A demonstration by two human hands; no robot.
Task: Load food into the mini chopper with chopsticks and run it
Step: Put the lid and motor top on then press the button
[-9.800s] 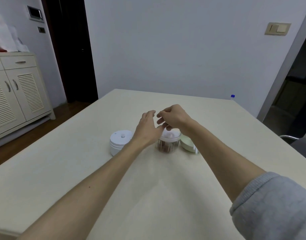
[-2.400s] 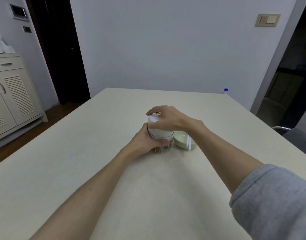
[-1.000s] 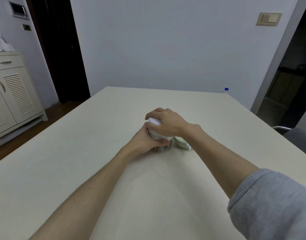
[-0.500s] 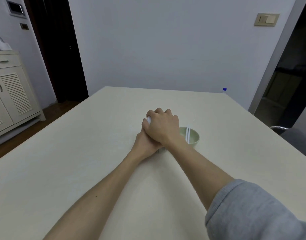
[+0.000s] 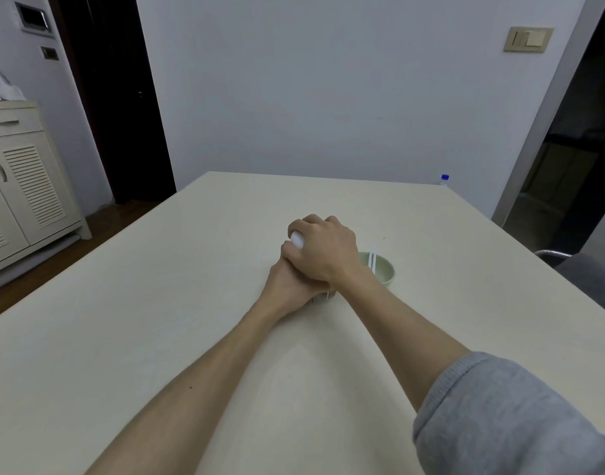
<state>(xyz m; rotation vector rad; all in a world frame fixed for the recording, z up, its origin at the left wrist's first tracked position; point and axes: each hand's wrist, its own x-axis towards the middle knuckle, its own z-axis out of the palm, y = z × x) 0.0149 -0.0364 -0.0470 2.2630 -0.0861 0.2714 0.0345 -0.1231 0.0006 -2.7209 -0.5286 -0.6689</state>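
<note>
At the centre of the frame, a person's two bare hands were stacked together on a mini chopper (image 5: pixel 297 240) standing on a pale table (image 5: pixel 157 320). The right hand (image 5: pixel 323 252) lay palm-down over the white top of the chopper, fingers curled over its far edge, in what looked like a press to run the motor. The left hand (image 5: pixel 290 286) was wrapped around the lower cup just beneath, most likely to keep the small appliance from twisting or sliding under the push. Only a sliver of the white lid showed at the upper left of the right hand, and a bit of the clear cup below the wrist; the contents could not be seen.

Just to the right of the hands, touching or nearly touching the chopper, sat a pale green bowl (image 5: pixel 385 274), with a pair of white chopsticks (image 5: pixel 373 258) resting across its rim. Parked there, the chopsticks suggested loading was finished and the work had reached its last step.

A grey sleeve (image 5: pixel 516 416) filled the lower right corner. A louvred cabinet (image 5: pixel 23 186) stood at the left edge, a wall switch (image 5: pixel 528 39) at the upper right, and a bottle cap (image 5: pixel 445 178) peeked over the table's far right corner.
</note>
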